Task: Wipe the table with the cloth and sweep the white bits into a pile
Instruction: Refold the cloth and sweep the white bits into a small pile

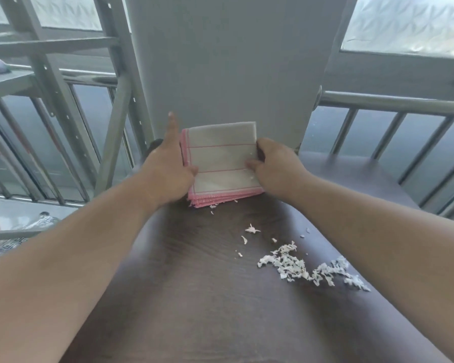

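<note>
Dark wood table (194,297) bears white bits (309,268); both hands' grips hold folded cloth (220,161) before grey railings (378,106).

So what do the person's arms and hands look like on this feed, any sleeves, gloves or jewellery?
Both arms are bare along all that shows, with no sleeve in view. The left hand and the right hand wear no gloves. No watch, bracelet or ring shows on wrists or fingers.
</note>
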The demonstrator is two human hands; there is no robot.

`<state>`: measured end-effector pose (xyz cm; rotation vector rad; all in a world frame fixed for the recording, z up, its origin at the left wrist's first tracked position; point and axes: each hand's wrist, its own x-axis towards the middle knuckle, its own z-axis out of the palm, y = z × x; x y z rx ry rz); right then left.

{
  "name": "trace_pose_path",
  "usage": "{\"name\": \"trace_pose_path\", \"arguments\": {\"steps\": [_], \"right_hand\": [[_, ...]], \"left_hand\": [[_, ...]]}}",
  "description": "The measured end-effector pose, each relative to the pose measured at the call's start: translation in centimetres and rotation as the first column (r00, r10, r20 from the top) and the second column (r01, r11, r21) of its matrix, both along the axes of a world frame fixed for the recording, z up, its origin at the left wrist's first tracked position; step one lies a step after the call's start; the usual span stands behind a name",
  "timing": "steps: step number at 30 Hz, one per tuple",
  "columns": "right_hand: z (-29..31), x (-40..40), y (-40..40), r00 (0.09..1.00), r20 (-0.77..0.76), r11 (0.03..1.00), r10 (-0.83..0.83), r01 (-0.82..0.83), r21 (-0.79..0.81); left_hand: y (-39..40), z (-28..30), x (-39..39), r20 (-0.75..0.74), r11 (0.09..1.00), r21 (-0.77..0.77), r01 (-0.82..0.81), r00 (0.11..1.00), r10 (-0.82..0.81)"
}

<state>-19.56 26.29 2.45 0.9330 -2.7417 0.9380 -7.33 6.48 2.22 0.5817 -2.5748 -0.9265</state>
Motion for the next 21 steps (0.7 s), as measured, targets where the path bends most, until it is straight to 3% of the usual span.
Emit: {"name": "trace_pose_path", "arguments": {"steps": [5,10,15,21], "right_hand": [[-1.1,-1.3,-2.3,0.995,-0.013,0.985,0.096,-0.093,0.143],[-1.5,-1.2,-1.6,0.989,-0.069,0.986,0.134,-0.126,0.112],[-1.2,-0.1,0.8,0.970,-0.109,0.957,0.219,-0.192,0.216],[0.0,1.8,5.7,0.975,-0.036,0.938,0.221,-0.202,0.282]], "left_hand": [[-2.7,-1.5,-0.1,0.203,0.976,-0.197,0.097,0.978,-0.056],[-2.4,-2.0,1.1,0.364,0.921,-0.374,0.110,0.931,0.037],[0.3,-0.5,4.0,0.359,0.891,-0.379,0.252,0.927,-0.110],[5.2,0.1,5.3,0.355,0.863,-0.351,0.365,0.904,-0.238]]}}
